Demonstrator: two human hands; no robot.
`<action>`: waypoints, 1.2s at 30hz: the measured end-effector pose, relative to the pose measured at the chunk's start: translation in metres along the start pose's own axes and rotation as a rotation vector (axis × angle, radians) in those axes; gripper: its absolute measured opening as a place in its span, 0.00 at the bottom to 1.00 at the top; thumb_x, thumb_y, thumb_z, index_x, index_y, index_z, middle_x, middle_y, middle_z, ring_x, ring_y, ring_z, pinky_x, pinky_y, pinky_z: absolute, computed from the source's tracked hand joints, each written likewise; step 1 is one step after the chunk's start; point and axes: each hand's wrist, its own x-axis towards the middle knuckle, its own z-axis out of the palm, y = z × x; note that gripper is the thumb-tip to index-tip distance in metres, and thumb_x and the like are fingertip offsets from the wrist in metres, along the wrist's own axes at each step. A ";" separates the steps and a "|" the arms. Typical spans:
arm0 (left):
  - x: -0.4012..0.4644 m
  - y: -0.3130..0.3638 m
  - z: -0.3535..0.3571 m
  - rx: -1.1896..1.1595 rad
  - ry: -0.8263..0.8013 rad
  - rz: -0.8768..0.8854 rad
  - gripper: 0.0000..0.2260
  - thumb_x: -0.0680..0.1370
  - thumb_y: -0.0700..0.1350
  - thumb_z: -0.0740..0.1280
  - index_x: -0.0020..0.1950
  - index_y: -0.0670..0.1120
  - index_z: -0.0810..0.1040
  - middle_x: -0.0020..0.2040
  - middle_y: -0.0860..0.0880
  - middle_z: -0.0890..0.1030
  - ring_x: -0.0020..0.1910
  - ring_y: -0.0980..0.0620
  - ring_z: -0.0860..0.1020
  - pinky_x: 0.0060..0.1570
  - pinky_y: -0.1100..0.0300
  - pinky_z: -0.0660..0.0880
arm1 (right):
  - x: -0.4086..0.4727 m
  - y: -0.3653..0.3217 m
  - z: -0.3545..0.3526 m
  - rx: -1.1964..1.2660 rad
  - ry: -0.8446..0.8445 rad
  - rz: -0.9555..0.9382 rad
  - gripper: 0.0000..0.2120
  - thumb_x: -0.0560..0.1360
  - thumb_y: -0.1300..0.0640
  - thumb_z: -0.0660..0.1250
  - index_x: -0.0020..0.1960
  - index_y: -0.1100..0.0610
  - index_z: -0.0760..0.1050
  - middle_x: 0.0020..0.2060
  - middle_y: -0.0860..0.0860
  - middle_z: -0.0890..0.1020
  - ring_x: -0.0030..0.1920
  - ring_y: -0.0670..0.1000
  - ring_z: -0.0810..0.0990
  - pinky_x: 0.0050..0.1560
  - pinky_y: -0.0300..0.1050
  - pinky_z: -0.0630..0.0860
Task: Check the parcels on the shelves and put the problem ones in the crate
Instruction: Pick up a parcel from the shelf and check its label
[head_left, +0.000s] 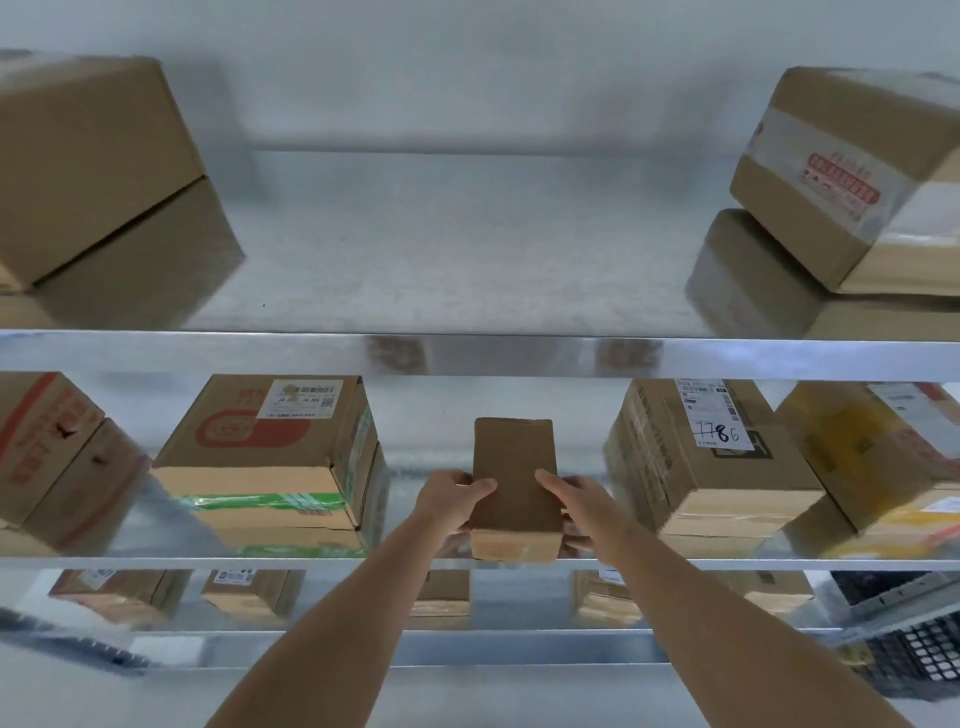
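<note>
Small plain cardboard parcel (515, 480) at centre of middle shelf (156, 562), near front edge, gripped on both sides. Left hand (451, 500) at 9 o'clock, right hand (577, 506) at 3 o'clock, fingers curled onto top and side faces. Probably light, stiff, matte rather than slippery; best held by side walls, as now. Counted left to right: two boxes on top shelf, five parcels on middle shelf, about five, blurred, below. Black crate (914, 644) at 4 o'clock.

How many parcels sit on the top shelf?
2 on the top shelf: a plain brown box at the far left and a taped box with red print at the far right. Both run off frame, so more may be hidden.
</note>
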 end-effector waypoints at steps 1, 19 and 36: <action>0.000 -0.001 0.000 -0.045 -0.013 -0.001 0.22 0.80 0.47 0.73 0.71 0.42 0.75 0.63 0.43 0.82 0.51 0.47 0.82 0.53 0.51 0.82 | -0.001 0.003 -0.001 0.060 -0.015 0.023 0.23 0.78 0.35 0.68 0.61 0.52 0.77 0.51 0.61 0.82 0.55 0.61 0.83 0.62 0.62 0.80; -0.010 0.005 0.015 -0.124 0.015 0.039 0.13 0.85 0.48 0.64 0.51 0.43 0.85 0.52 0.42 0.87 0.51 0.44 0.86 0.53 0.45 0.84 | -0.017 -0.021 -0.008 -0.058 0.026 -0.181 0.11 0.80 0.60 0.72 0.61 0.61 0.80 0.55 0.55 0.86 0.53 0.53 0.85 0.44 0.42 0.82; -0.005 0.009 0.009 -0.043 0.002 -0.021 0.19 0.75 0.50 0.79 0.58 0.40 0.81 0.55 0.45 0.86 0.54 0.46 0.84 0.52 0.47 0.83 | -0.017 -0.026 -0.002 -0.077 0.029 -0.061 0.12 0.77 0.54 0.75 0.55 0.61 0.79 0.50 0.53 0.86 0.48 0.53 0.85 0.43 0.47 0.81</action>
